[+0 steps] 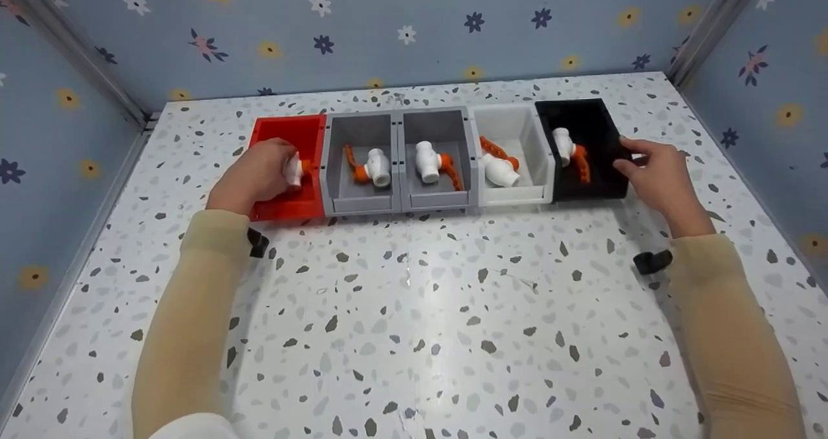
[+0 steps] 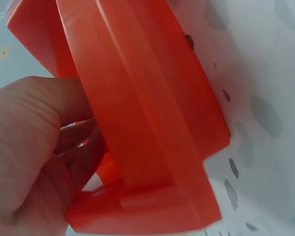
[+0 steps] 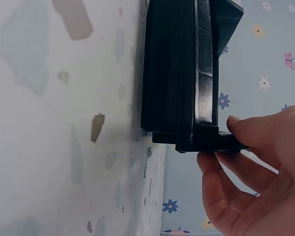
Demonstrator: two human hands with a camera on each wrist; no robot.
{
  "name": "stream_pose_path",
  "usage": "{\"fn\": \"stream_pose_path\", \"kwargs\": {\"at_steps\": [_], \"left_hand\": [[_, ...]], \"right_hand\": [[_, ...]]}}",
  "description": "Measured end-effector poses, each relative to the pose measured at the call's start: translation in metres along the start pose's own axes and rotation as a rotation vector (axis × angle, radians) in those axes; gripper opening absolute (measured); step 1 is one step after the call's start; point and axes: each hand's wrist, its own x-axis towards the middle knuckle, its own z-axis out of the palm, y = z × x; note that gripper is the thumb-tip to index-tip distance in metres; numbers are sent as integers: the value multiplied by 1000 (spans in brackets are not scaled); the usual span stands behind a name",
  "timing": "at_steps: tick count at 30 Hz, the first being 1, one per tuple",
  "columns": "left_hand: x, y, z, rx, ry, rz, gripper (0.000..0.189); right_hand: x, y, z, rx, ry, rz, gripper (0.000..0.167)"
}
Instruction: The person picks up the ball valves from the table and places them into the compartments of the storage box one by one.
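Note:
My left hand (image 1: 255, 174) reaches into the red bin (image 1: 266, 211) and grips a white ball valve (image 1: 294, 172) with an orange handle, partly hidden by the fingers. In the left wrist view, thumb and fingers (image 2: 71, 98) pass behind the red front wall. At the far right, my right hand (image 1: 663, 174) pinches the right side of the black bin (image 1: 605, 190). The right wrist view shows its thumb inside and fingertips (image 3: 209, 162) under that edge. Another white ball valve (image 1: 564, 147) with an orange lever lies inside the black bin.
Between the red and black bins stand two grey bins (image 1: 362, 204) and a white bin (image 1: 515, 195), joined in one row. Each holds a white ball valve (image 1: 427, 162) with an orange lever. Patterned panels (image 1: 414, 12) enclose the speckled table (image 1: 414, 335) at the back and both sides.

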Motion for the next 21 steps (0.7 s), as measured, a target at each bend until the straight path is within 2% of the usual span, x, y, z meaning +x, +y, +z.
{"fn": "stream_pose_path", "kwargs": {"at_steps": [9,13,21], "left_hand": [[3,5,-2,11,-12,27,64],[3,4,-1,-11,-19,17,63],[3,4,5,-25,3,28,56]], "right_hand": [[0,-1,-1,5,-2,15,53],[0,-2,-1,10,-9,14,54],[1,-1,-1,13,-15,17,54]]}}
